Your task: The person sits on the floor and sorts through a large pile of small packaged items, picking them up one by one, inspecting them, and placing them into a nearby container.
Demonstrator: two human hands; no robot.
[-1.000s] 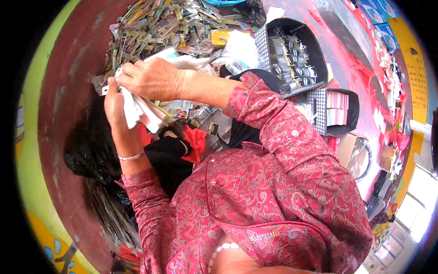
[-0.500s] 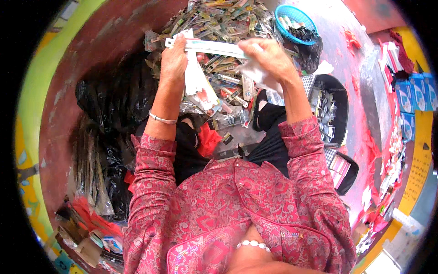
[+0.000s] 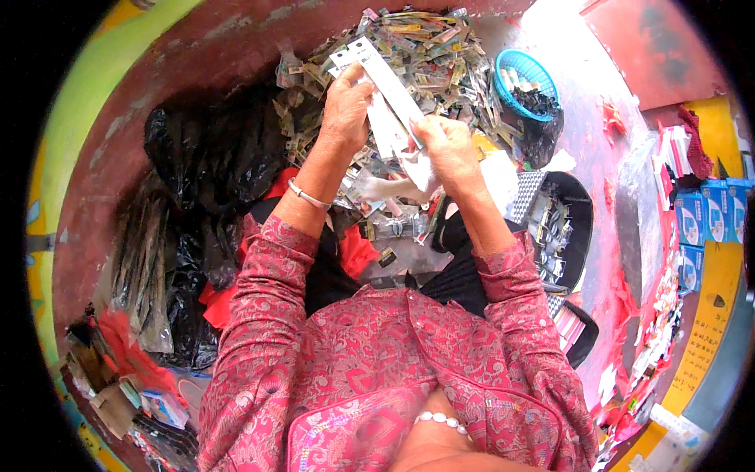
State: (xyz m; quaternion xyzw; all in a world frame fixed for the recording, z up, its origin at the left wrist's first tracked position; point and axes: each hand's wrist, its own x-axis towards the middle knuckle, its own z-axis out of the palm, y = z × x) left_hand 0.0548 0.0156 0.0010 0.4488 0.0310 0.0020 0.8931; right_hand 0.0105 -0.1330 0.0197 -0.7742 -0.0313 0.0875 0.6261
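Note:
Over the pile, I hold long white strip-shaped packets with hang holes at their top ends. My left hand is closed around the upper part of a small bunch of these strips. One white strip lies slanted across the front of the bunch, running from upper left to lower right. The thumb and fingers of my right hand pinch its lower end. Crumpled white material hangs just below that hand; whether it is gripped too I cannot tell. Beneath both hands spreads a heap of small clear-wrapped packets.
A blue basket stands far right, beside a black plastic bag. Nearer are a black bin of packets and a smaller black box. Black plastic bags lie left. Blue boxes sit at the right edge.
The front strip has swung from nearly level to a steep slant. My right hand has moved down and closer to my left hand. The view has shifted slightly.

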